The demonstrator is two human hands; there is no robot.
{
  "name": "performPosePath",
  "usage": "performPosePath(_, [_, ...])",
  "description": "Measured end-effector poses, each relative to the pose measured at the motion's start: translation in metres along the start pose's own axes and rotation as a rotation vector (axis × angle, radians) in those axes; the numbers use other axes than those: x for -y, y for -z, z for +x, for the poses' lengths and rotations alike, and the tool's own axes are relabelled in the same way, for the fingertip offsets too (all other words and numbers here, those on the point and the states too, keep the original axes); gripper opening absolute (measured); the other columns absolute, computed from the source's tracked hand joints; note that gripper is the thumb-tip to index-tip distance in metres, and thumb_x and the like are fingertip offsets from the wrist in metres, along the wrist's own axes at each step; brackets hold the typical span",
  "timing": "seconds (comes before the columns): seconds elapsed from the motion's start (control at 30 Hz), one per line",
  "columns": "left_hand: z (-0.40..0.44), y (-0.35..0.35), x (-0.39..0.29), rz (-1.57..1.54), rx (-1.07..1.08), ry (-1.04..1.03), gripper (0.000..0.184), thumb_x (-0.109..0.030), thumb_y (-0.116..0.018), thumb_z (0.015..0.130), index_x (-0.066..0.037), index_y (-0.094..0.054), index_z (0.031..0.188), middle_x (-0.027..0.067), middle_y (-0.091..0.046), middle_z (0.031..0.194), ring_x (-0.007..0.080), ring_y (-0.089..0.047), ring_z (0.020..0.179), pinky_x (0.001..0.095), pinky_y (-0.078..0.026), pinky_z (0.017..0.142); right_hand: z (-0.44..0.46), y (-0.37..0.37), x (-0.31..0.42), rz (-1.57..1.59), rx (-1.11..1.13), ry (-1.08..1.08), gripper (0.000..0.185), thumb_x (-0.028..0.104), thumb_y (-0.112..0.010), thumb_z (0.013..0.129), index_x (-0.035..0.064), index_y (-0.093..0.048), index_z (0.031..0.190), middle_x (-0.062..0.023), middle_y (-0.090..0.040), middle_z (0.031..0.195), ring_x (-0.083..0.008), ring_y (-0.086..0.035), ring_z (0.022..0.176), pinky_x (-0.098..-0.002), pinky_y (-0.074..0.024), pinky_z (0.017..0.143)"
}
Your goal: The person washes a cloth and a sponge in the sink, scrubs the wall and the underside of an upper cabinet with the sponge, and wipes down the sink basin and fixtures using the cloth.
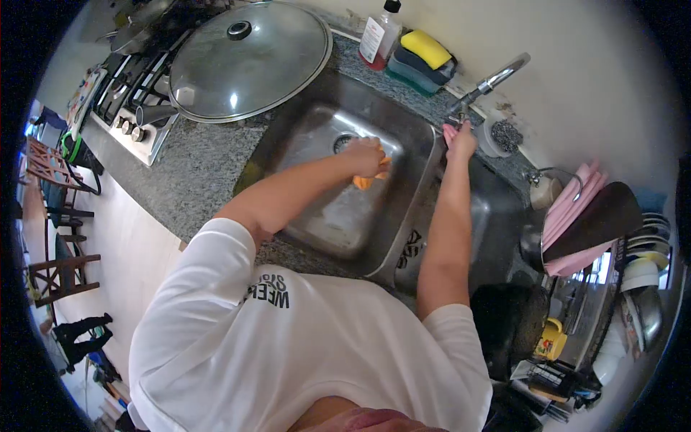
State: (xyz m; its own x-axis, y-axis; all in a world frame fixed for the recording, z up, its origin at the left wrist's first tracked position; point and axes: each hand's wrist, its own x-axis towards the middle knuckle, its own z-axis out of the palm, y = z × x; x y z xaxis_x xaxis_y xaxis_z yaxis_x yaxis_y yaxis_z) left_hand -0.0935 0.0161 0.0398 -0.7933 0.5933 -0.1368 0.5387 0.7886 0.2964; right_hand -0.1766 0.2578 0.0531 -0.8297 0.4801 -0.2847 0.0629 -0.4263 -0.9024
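Observation:
My left hand (pixel 366 157) is closed around a bunched orange cloth (pixel 363 183) inside the left basin of the steel sink (pixel 302 162), just beside the drain (pixel 344 142). Parts of the cloth stick out below and beyond the fingers. At the base of the chrome faucet (pixel 495 78), behind the divider between the basins, my right hand (pixel 461 140) has its fingers closed at the handle, which they mostly hide. The faucet's spout points away to the upper right. No running water shows.
A large glass lid (pixel 250 63) lies left of the sink by the stove (pixel 133 122). Behind stand a soap bottle (pixel 379 36) and a yellow sponge (pixel 425 49) on a holder. A steel scourer (pixel 506 135) sits right of the faucet; a loaded dish rack (pixel 583 309) stands farther right.

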Motion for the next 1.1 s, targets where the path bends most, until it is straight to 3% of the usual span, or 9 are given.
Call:
performPosePath(0.2, [0.012, 0.025, -0.023, -0.276, -0.070, 0.150, 0.026, -0.032, -0.052, 0.081, -0.008, -0.061, 0.086, 0.0182, -0.058, 0.089, 0.0323, -0.060, 0.078, 0.0411, -0.048, 0.063, 0.010, -0.016, -0.005, 0.255, -0.244, 0.058, 0.034, 0.025, -0.056, 0.083, -0.0052, -0.054, 0.098, -0.0149, -0.058, 0.089, -0.0250, -0.060, 0.072, -0.0297, -0.0508, 0.062])
performPosePath(0.4, [0.045, 0.019, -0.012, -0.665, 0.008, 0.158, 0.017, -0.015, -0.060, 0.073, -0.009, -0.062, 0.089, 0.0162, -0.063, 0.077, 0.0296, -0.063, 0.064, 0.0395, -0.052, 0.054, 0.009, -0.001, -0.014, -0.657, -0.280, 0.802, 0.024, 0.022, -0.064, 0.076, -0.0019, -0.064, 0.080, -0.0063, -0.057, 0.057, -0.0223, -0.053, 0.052, -0.0338, -0.0406, 0.052])
performPosePath(0.53, [0.039, 0.026, -0.017, -0.524, -0.036, 0.187, 0.023, -0.022, -0.064, 0.066, -0.014, -0.068, 0.086, 0.0138, -0.064, 0.086, 0.0303, -0.062, 0.078, 0.0380, -0.050, 0.070, -0.043, -0.014, -0.005, -0.816, -0.435, 0.958, 0.031, 0.020, -0.067, 0.073, 0.0045, -0.058, 0.099, -0.0127, -0.055, 0.080, -0.0240, -0.053, 0.065, -0.0342, -0.0424, 0.059])
performPosePath(0.7, [0.056, -0.026, -0.006, -0.288, -0.167, 0.156, 0.020, -0.022, -0.057, 0.070, -0.011, -0.064, 0.085, 0.0154, -0.063, 0.084, 0.0321, -0.061, 0.080, 0.0419, -0.048, 0.070, -0.114, -0.039, -0.013, -0.539, 0.535, 0.129, 0.010, 0.006, -0.058, 0.081, -0.0002, -0.063, 0.086, -0.0036, -0.059, 0.070, -0.0093, -0.053, 0.053, -0.0215, -0.0447, 0.050])
performPosePath(0.8, [0.045, -0.003, -0.021, -0.498, -0.233, 0.175, 0.022, -0.024, -0.059, 0.070, -0.009, -0.062, 0.086, 0.0149, -0.063, 0.082, 0.0316, -0.061, 0.079, 0.0422, -0.047, 0.069, -0.117, -0.043, -0.001, -0.670, 0.621, 0.054, 0.011, 0.006, -0.057, 0.081, -0.0007, -0.064, 0.086, -0.0034, -0.060, 0.071, -0.0100, -0.054, 0.054, -0.0221, -0.0464, 0.051])
performPosePath(0.83, [0.050, -0.001, -0.021, -0.483, -0.408, -0.087, 0.028, -0.028, -0.056, 0.072, -0.007, -0.059, 0.091, 0.0164, -0.063, 0.084, 0.0327, -0.061, 0.080, 0.0421, -0.047, 0.069, -0.112, -0.041, 0.001, -0.709, 0.752, 0.048, 0.013, 0.007, -0.055, 0.081, -0.0005, -0.064, 0.087, -0.0035, -0.060, 0.068, -0.0099, -0.055, 0.055, -0.0221, -0.0472, 0.053])
performPosePath(0.93, [0.065, -0.005, -0.018, -0.426, -0.539, -0.397, 0.038, -0.036, -0.052, 0.077, -0.004, -0.056, 0.096, 0.0183, -0.062, 0.086, 0.0336, -0.060, 0.082, 0.0417, -0.047, 0.070, -0.100, -0.034, 0.003, -0.639, 0.683, -0.002, 0.014, 0.008, -0.055, 0.080, -0.0004, -0.063, 0.088, -0.0034, -0.060, 0.069, -0.0111, -0.058, 0.062, -0.0232, -0.0476, 0.054])
performPosePath(1.03, [0.061, 0.006, -0.027, -0.635, -0.012, 0.243, 0.038, -0.038, -0.055, 0.077, -0.001, -0.062, 0.085, 0.0191, -0.062, 0.081, 0.0325, -0.061, 0.076, 0.0407, -0.047, 0.070, -0.089, -0.026, 0.020, -1.078, 0.293, 0.545, 0.021, 0.016, -0.057, 0.079, -0.0034, -0.063, 0.082, -0.0132, -0.063, 0.072, -0.0268, -0.061, 0.067, -0.0359, -0.0489, 0.061])
performPosePath(1.1, [0.075, -0.012, -0.019, -0.582, -0.029, 0.195, 0.034, -0.034, -0.058, 0.075, -0.002, -0.063, 0.084, 0.0195, -0.063, 0.080, 0.0320, -0.062, 0.075, 0.0397, -0.047, 0.069, -0.086, -0.021, 0.028, -1.144, 0.064, 0.720, 0.025, 0.020, -0.057, 0.079, -0.0044, -0.062, 0.081, -0.0163, -0.063, 0.072, -0.0315, -0.062, 0.068, -0.0396, -0.0489, 0.063])
